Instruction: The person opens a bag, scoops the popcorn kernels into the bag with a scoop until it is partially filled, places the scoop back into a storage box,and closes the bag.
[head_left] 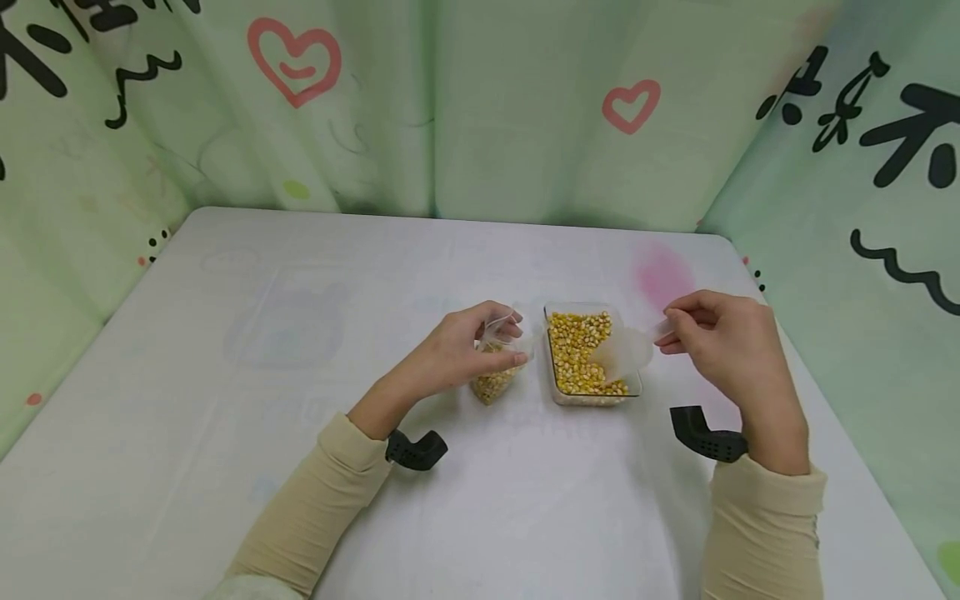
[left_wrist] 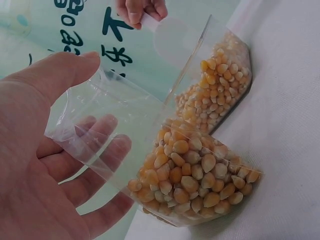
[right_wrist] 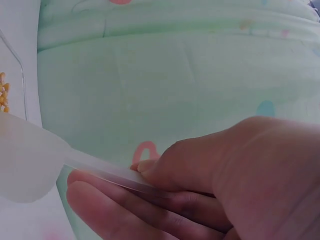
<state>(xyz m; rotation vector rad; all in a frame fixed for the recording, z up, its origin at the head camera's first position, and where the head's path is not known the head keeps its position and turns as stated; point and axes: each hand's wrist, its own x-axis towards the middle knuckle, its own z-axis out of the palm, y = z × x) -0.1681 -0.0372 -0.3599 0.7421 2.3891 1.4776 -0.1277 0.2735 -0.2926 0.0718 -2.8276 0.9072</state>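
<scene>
My left hand holds a clear plastic bag partly filled with corn kernels, thumb on one side of the bag's upper part and fingers on the other. The bag's bottom appears to rest on the table. Just to its right stands a clear rectangular container full of yellow corn kernels. My right hand pinches the handle of a translucent white scoop between thumb and fingers. The scoop's head is over the container's right side; whether it touches the kernels I cannot tell.
A white cloth covers the table. Pale green curtains with hearts and black lettering hang behind it and along both sides. Black curved wrist mounts stick out from both sleeves.
</scene>
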